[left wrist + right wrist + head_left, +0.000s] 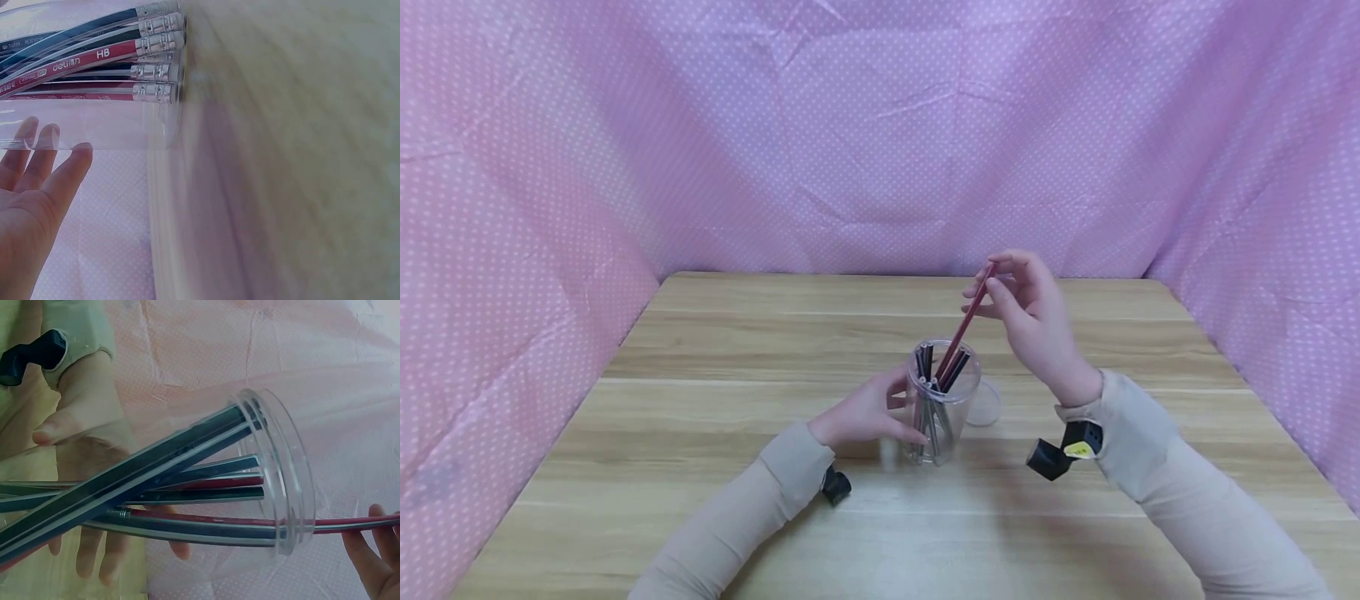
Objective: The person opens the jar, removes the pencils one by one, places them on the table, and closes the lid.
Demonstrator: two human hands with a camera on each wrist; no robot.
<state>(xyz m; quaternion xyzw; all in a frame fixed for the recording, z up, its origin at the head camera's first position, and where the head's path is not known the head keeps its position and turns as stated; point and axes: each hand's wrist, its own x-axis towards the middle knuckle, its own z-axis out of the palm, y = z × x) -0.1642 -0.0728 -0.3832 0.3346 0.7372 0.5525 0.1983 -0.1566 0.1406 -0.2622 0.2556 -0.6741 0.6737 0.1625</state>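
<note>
A clear plastic jar [958, 421] stands upright on the table, holding several dark and red pencils [94, 59]. The left wrist view shows their metal-banded eraser ends at the jar's bottom. My left hand [867, 410] holds the jar from its left side, thumb in front and fingers behind. Above the mouth, my right hand [1028, 308] pinches a red pencil [967, 317] near its upper end between thumb and fingers. That pencil slants, its lower part inside the jar among dark pencils [156, 459].
Just right of the jar lies a clear round lid [983, 404], partly behind it. The wooden table [715, 350] ends at the back against a pink dotted cloth [880, 150], which also hangs at both sides.
</note>
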